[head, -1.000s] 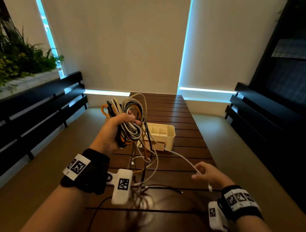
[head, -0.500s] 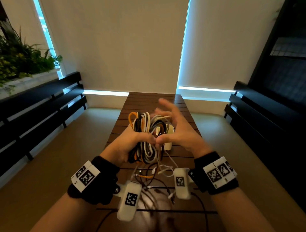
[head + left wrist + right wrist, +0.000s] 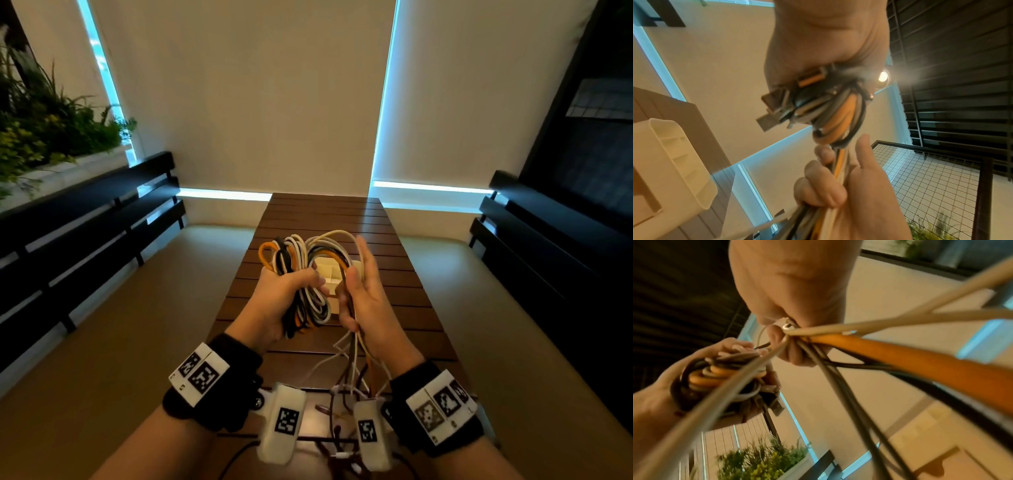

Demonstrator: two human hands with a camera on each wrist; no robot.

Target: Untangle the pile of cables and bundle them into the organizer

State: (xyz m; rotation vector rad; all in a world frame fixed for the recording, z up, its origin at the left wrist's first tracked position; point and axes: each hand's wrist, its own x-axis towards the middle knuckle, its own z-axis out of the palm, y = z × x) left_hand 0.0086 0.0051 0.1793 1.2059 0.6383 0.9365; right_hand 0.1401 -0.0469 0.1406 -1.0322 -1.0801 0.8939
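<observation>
My left hand [image 3: 274,301] clenches a looped coil of cables [image 3: 301,274], round rubbery orange, black and white strands. At 3 o'clock, my right hand [image 3: 368,301] pinches its trailing strands. Behind, at 12 o'clock, the cream plastic organizer [image 3: 674,165] sits on the slatted wooden table [image 3: 325,212].

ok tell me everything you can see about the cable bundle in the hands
The cable bundle is a coil of thin, rubbery-looking cords in orange, white, black and grey, looped several times. It is held up in the air above the slatted wooden table, in front of the cream organizer. The left hand grips the coil around its middle. Loose strands run from it through the right hand, whose lower fingers curl round them, and trail down toward the table. Metal USB plugs stick out near the left hand.
</observation>
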